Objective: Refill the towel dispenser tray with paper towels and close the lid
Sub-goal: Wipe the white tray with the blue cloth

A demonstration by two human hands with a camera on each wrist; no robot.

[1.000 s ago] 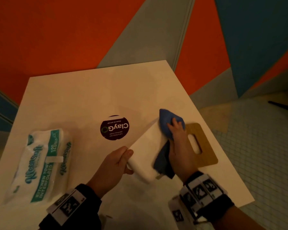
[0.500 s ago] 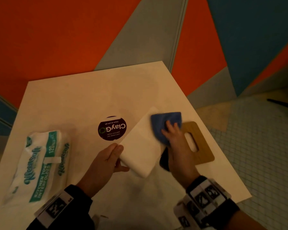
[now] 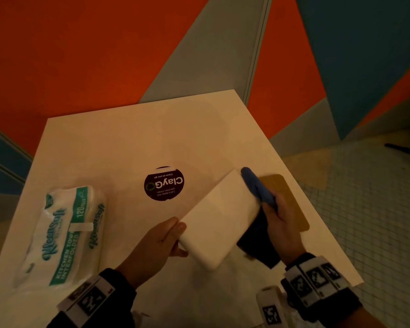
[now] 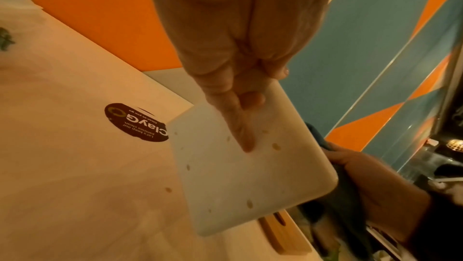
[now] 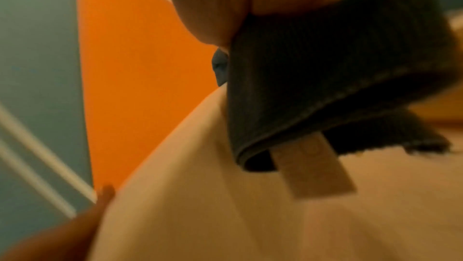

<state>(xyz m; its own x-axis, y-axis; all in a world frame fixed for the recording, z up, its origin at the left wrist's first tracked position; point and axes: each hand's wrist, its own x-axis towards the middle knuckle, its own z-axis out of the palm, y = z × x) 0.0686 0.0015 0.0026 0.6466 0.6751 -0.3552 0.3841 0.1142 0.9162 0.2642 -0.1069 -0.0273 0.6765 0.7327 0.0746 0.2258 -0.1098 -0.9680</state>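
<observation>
Two hands busy: our left hand (image 3: 160,242) grips the white tray (image 3: 219,216), right hand (image 3: 281,223) clutches a blue cloth (image 3: 258,188) against it; towel pack (image 3: 64,233) unopened on table (image 3: 128,143), refill and lid pending.

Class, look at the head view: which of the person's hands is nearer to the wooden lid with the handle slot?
Right. The right hand, gripping a blue cloth, overlaps the wooden lid; the left hand holds the white tray's opposite end.
</observation>
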